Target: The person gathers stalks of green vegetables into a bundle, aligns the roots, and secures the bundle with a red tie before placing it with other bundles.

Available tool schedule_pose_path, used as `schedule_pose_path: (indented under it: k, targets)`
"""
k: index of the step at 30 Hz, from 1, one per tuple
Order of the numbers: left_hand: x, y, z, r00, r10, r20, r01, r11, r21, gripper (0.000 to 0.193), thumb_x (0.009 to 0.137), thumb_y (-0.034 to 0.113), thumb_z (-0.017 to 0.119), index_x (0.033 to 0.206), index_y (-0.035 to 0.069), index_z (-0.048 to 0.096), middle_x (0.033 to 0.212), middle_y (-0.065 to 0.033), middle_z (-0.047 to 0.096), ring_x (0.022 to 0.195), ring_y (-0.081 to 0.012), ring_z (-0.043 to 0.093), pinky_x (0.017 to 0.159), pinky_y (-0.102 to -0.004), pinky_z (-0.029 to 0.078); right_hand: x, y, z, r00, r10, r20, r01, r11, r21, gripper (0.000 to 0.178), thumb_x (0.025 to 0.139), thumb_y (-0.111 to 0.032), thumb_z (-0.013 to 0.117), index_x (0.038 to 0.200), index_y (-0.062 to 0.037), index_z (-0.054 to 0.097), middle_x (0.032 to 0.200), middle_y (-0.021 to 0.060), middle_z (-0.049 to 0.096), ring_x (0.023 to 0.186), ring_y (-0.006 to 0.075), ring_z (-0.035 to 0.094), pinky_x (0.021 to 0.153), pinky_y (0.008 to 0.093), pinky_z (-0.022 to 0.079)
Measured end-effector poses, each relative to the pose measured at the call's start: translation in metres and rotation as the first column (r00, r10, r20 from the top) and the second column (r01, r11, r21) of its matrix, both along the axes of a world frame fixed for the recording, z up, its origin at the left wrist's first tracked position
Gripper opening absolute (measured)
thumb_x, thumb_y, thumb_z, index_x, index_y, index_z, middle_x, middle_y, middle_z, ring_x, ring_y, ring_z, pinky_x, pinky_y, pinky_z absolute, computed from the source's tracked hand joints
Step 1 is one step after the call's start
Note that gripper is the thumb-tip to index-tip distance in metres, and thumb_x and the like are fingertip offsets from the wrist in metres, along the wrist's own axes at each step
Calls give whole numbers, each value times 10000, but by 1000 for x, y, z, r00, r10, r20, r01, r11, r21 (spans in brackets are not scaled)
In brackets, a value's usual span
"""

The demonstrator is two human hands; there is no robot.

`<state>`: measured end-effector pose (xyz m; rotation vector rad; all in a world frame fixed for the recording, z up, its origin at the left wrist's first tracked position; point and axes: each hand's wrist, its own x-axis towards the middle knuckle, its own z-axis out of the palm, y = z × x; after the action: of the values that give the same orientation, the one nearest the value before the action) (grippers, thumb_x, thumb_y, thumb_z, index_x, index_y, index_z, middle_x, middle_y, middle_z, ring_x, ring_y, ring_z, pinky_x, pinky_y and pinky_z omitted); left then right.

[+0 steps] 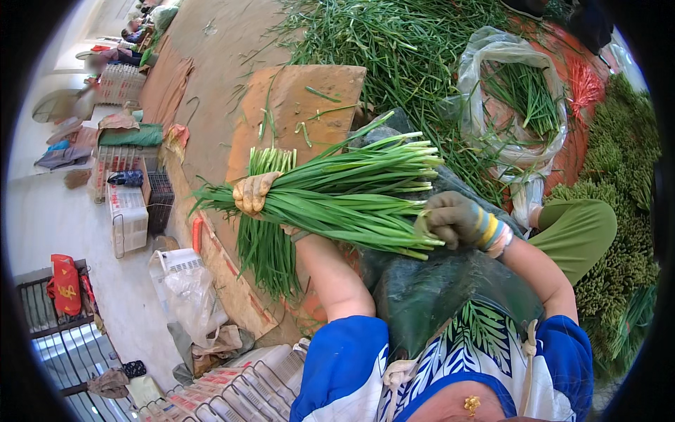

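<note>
Shirt (485,341) nearest, left hand (254,191) grasps stalks (344,177) jutting past board edge (352,98); right hand (453,219) curled, hold unclear.

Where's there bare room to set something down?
Mostly bare: floor between brown cloth and board. Small gaps: board's upper end, between scraps. Crowded: right of the board, with leaf pile and bag; board's lower part, behind the bunches.

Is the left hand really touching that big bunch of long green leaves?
Touching. The head view shows the gloved left hand wrapped over the big bunch, its fingers lying right across the leaves.
</note>
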<state>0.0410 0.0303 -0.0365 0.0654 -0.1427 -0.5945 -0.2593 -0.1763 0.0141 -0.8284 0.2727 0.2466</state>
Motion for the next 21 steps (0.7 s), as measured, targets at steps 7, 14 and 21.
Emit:
schedule_pose_path:
  k: [7, 14, 21]
  targets:
    - [-11, -21, 64, 939, 100, 330, -8, 963, -268, 78, 873, 141, 510, 831, 99, 559, 630, 56, 551, 571, -71, 544, 693, -241, 418, -48, -62, 8, 969, -246, -13, 228, 917, -326, 220, 739, -204, 678, 823, -11, 614, 552, 91, 543, 456, 202, 532, 439, 308, 426]
    - [-32, -36, 76, 955, 63, 288, -3, 979, -203, 58, 872, 137, 519, 841, 98, 547, 669, 47, 545, 622, -78, 537, 739, -263, 416, 20, 0, 70, 881, 318, 350, 397, -93, -913, 566, 602, -399, 748, 1018, -64, 563, 874, 103, 573, 783, 296, 567, 646, 390, 458]
    - [-28, -41, 86, 951, 97, 295, -17, 964, -264, 48, 875, 136, 520, 846, 99, 533, 707, 34, 538, 679, -85, 535, 783, -288, 414, 27, 16, 68, 713, 246, 656, 685, -48, -727, 203, 711, -172, 655, 887, -93, 590, 899, 54, 573, 864, 266, 559, 719, 381, 454]
